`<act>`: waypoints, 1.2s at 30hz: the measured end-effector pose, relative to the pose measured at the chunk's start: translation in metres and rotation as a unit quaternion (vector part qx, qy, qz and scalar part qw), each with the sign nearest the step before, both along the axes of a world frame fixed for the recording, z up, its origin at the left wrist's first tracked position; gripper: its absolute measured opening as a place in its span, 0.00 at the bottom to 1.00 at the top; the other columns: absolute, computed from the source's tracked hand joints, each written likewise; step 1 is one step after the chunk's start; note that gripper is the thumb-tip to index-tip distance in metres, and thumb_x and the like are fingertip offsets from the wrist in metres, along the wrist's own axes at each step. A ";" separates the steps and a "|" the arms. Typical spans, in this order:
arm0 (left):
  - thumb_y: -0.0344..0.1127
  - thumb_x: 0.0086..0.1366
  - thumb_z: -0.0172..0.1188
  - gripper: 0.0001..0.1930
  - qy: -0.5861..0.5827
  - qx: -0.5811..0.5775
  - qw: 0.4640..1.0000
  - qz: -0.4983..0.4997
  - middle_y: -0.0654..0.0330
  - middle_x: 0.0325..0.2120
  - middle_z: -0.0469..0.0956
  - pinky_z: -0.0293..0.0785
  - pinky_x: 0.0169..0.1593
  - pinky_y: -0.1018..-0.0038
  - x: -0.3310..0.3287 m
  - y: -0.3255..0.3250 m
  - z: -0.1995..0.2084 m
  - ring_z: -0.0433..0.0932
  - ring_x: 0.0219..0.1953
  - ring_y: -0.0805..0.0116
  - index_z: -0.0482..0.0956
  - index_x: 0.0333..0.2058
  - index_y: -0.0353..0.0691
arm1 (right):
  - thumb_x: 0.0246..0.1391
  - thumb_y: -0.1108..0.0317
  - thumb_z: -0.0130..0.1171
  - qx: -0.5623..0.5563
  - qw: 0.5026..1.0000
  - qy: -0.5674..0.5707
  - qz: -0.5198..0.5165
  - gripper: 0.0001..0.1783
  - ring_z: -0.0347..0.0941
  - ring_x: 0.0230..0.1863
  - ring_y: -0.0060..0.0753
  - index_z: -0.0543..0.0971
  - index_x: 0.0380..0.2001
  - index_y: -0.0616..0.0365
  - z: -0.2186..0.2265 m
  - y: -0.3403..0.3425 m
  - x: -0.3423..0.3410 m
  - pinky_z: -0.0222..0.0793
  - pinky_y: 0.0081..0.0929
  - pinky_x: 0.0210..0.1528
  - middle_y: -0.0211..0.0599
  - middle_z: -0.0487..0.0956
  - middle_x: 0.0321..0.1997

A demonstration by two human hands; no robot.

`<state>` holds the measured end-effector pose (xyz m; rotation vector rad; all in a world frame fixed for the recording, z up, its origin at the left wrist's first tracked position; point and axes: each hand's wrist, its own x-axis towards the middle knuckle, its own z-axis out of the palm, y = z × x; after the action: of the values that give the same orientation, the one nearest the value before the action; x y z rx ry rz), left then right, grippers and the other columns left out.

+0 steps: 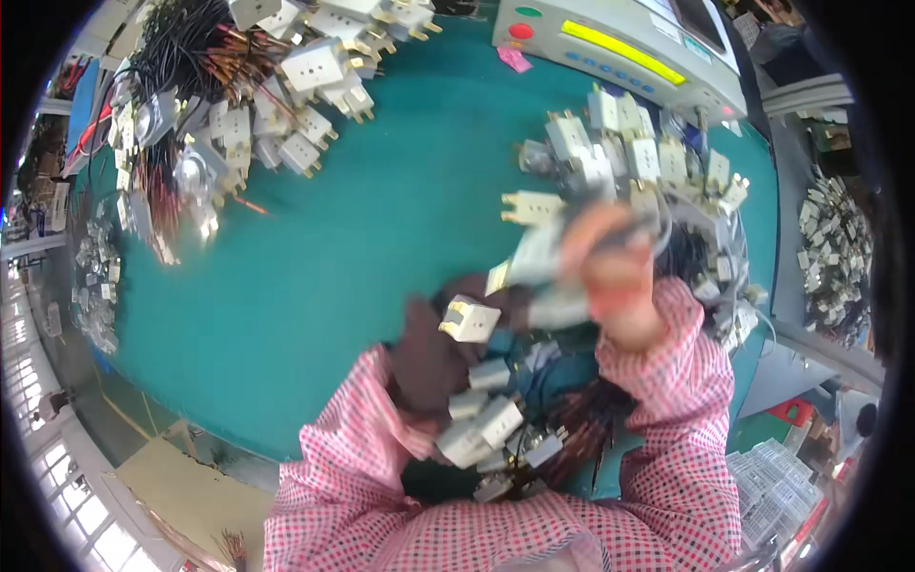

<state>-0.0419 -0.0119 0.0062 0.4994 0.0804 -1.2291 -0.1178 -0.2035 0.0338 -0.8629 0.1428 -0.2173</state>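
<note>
My left hand (429, 357), in a dark brown glove, is closed around a white plug-socket block (470, 320) with brass pins. My right hand (615, 276) is bare and smeared by motion, lifted at the near edge of the right-hand pile. Blurred white blocks (537, 254) lie beside its fingers; whether it grips them cannot be made out. Between my forearms, close to my body, rests a bunch of white socket blocks (481, 431) with dark leads (583, 424).
Corded white plug blocks pile up at the far left (313, 67) and at the right (644, 157). A grey tester (620, 57) with a yellow display stands at the far right of the green mat (238, 315). More plugs (834, 257) fill a container beyond the right edge.
</note>
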 end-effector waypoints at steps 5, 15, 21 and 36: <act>0.54 0.69 0.39 0.26 -0.413 -0.212 0.849 -0.254 0.48 0.42 0.76 0.67 0.53 0.61 0.028 0.004 -0.009 0.73 0.47 0.55 0.79 0.38 0.38 | 0.49 0.79 0.45 -0.193 0.890 0.068 -0.408 0.08 0.57 0.08 0.17 0.75 0.31 0.63 0.013 -0.010 0.004 0.47 0.14 0.08 0.47 0.76 0.29; 0.42 0.65 0.44 0.22 -0.905 -0.031 0.386 -0.178 0.61 0.61 0.58 0.59 0.59 0.66 -0.082 0.076 0.053 0.63 0.57 0.64 0.62 0.57 0.46 | 0.51 0.79 0.43 -0.226 0.882 0.029 -0.413 0.13 0.58 0.10 0.16 0.76 0.35 0.58 0.005 -0.025 -0.024 0.50 0.13 0.09 0.37 0.73 0.26; 0.47 0.60 0.53 0.26 -0.937 0.049 0.324 -0.122 0.51 0.56 0.64 0.59 0.60 0.57 -0.114 0.100 0.064 0.61 0.59 0.50 0.65 0.55 0.43 | 0.48 0.81 0.40 -0.262 0.897 0.027 -0.355 0.15 0.63 0.15 0.19 0.75 0.36 0.61 0.006 -0.001 -0.038 0.52 0.15 0.08 0.40 0.73 0.27; 0.36 0.55 0.64 0.20 -0.833 0.219 0.508 0.013 0.57 0.40 0.77 0.72 0.47 0.71 -0.028 0.009 0.012 0.76 0.42 0.62 0.74 0.46 0.40 | 0.46 0.77 0.43 -0.265 0.916 0.055 -0.297 0.13 0.59 0.11 0.16 0.76 0.34 0.61 0.023 0.028 -0.068 0.52 0.13 0.10 0.37 0.74 0.27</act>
<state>-0.0699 -0.0026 0.0183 1.9455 -1.2946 -0.1994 -0.1863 -0.1756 0.0564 -1.3610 0.4683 -0.8055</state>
